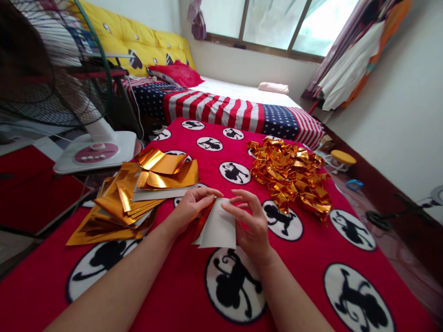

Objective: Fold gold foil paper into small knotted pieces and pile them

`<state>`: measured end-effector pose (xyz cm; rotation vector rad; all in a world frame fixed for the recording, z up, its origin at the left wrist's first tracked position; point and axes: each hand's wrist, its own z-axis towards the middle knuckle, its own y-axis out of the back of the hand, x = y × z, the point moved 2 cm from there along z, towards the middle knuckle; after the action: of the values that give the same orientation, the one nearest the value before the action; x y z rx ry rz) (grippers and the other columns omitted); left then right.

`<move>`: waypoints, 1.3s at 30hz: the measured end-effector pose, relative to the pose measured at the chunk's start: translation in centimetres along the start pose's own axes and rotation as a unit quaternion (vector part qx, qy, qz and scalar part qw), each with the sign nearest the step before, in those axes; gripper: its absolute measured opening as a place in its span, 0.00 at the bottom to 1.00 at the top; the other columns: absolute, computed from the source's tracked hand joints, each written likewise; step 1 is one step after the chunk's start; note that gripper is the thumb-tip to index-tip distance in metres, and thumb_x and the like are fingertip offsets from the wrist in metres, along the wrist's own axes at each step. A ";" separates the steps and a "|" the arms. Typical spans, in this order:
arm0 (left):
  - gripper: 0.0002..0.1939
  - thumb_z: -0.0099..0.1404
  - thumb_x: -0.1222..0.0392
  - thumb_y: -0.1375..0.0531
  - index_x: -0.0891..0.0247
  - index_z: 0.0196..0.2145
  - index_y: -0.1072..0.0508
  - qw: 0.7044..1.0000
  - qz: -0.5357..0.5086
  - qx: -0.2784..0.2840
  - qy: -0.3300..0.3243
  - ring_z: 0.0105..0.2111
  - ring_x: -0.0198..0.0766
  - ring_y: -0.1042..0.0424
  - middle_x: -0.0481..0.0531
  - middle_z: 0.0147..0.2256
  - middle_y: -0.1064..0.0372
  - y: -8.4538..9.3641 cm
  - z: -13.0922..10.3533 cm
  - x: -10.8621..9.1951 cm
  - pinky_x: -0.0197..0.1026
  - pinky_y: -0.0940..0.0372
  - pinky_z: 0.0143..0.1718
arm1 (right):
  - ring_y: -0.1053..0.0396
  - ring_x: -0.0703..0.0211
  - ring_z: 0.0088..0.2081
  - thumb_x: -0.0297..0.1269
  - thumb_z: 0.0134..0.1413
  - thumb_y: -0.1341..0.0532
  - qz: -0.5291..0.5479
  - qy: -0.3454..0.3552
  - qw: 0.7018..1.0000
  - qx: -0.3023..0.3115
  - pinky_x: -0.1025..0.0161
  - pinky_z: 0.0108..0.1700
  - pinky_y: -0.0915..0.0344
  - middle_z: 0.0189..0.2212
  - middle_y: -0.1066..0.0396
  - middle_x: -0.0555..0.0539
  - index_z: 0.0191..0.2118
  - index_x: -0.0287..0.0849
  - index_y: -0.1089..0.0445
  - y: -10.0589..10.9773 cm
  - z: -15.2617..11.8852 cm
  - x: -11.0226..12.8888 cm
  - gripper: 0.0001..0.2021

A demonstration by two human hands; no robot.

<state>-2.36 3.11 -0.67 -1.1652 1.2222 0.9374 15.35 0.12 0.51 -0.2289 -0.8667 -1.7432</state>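
A sheet of gold foil paper (218, 227), its pale grey back showing and partly folded over, stands between my hands above the red cloth. My left hand (194, 206) pinches its upper left edge between thumb and fingers. On the other side my right hand (249, 221) has its fingers bent and spread apart, with the thumb side against the paper's right edge. Just left of my left hand lies a loose stack of flat gold foil sheets (128, 198). Farther off on the right is a heap of folded gold foil pieces (289, 166).
The red cloth (294, 286) with round monkey prints covers the table. A standing fan (97, 138) is at the left. Beyond the table is a bed (221, 107) with a flag-patterned cover. A yellow stool (343, 157) stands on the floor at right.
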 end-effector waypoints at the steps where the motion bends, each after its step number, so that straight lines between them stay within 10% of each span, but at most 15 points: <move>1: 0.18 0.59 0.49 0.36 0.63 0.43 0.22 1.000 -0.007 -0.001 0.005 0.27 0.32 0.33 0.50 0.31 0.28 -0.1 0.1 0.1 0.31 0.40 0.25 | 0.30 0.58 0.43 0.22 0.56 0.42 0.008 0.004 1.000 -0.004 0.60 0.40 0.30 0.52 0.36 0.45 0.48 0.53 0.26 0.0 -0.1 0.0 0.20; 10: 0.16 0.65 0.49 0.41 0.65 0.41 0.24 0.962 0.059 -0.183 -0.195 0.30 0.31 0.31 0.52 0.35 0.27 0.9 -0.1 -1.0 0.32 0.37 0.30 | 0.32 0.57 0.36 0.25 0.53 0.39 -0.292 -0.056 0.941 -0.163 0.60 0.40 0.37 0.33 0.30 0.48 0.42 0.46 0.23 3.3 -0.2 -2.8 0.13; 14: 0.15 0.64 0.55 0.40 0.64 0.46 0.27 0.965 0.144 -0.094 -0.198 0.25 0.32 0.30 0.48 0.27 0.29 -0.7 -1.1 -1.0 0.33 0.35 0.29 | 0.32 0.57 0.35 0.27 0.55 0.39 -0.369 -0.048 0.918 -0.138 0.59 0.40 0.41 0.32 0.28 0.49 0.39 0.47 0.23 3.3 0.0 -2.6 0.10; 19: 0.36 0.58 0.65 0.39 0.58 0.63 0.45 0.946 0.275 -0.041 -0.165 0.23 0.31 0.31 0.45 0.29 0.29 -2.0 -0.7 0.4 0.33 0.36 0.27 | 0.34 0.56 0.36 0.26 0.52 0.40 -0.364 -0.073 0.928 -0.031 0.57 0.41 0.45 0.31 0.29 0.49 0.37 0.46 0.24 1.8 0.0 -1.2 0.10; 27: 0.27 0.53 0.76 0.46 0.63 0.51 0.28 0.876 0.439 -0.056 -0.191 0.32 0.37 0.30 0.52 0.36 0.28 -1.2 0.2 1.3 0.39 0.36 0.37 | 0.37 0.56 0.36 0.23 0.45 0.41 -0.295 -0.083 0.950 0.053 0.56 0.42 0.45 0.32 0.31 0.49 0.33 0.47 0.26 0.7 -0.2 -0.8 0.12; 33: 0.14 0.56 0.72 0.43 0.61 0.37 0.23 0.861 0.474 -0.045 -0.177 0.31 0.37 0.32 0.50 0.32 0.31 -0.8 0.2 1.2 0.38 0.37 0.32 | 0.36 0.50 0.51 0.22 0.40 0.40 -0.227 -0.096 0.968 0.054 0.53 0.52 0.45 0.52 0.33 0.47 0.32 0.46 0.27 0.9 -0.3 -1.3 0.13; 39: 0.16 0.57 0.74 0.44 0.61 0.39 0.23 0.834 0.497 -0.032 -0.237 0.40 0.39 0.31 0.53 0.40 0.31 -0.9 -0.1 0.9 0.41 0.34 0.42 | 0.30 0.55 0.41 0.20 0.40 0.42 -0.182 -0.121 0.972 0.087 0.55 0.49 0.43 0.38 0.25 0.50 0.31 0.45 0.29 0.6 -0.6 -1.8 0.13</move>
<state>-1.37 2.79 -1.38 -0.2010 1.3592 1.9111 16.72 1.08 -0.63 -0.1748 -1.2976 -1.9901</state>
